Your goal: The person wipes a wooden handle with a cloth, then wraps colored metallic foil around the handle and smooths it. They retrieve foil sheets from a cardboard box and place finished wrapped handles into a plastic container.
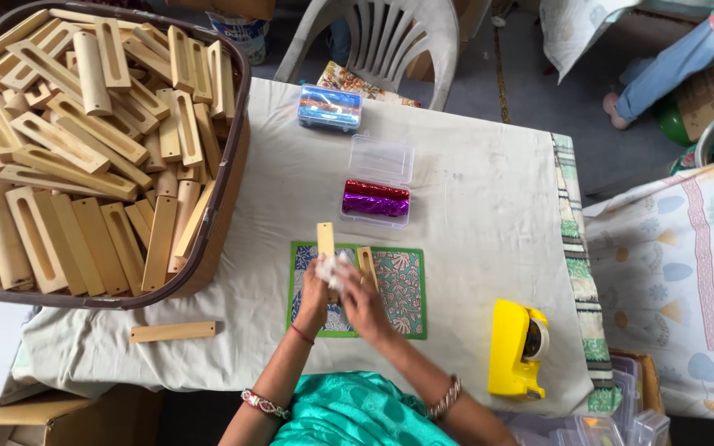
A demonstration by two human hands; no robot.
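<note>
Your teal garment (357, 413) is filling the bottom of the frame as you are working at a cloth-covered table (473, 223). Your left hand (314, 296) is gripping a slotted wooden strip (326, 241) that is standing out over a green patterned mat (402, 289), while your right hand (363, 301) is pressing a crumpled white cloth (334, 268) against it, the two hands close together. A second wooden strip (367, 263) is lying just beside your right hand. Beyond the mat, an open clear box (378, 177) is holding red and purple foil rolls (375, 198). A yellow tape dispenser (516, 347) is sitting at right, and a basket of wooden strips (84, 140) is crowding the left.
</note>
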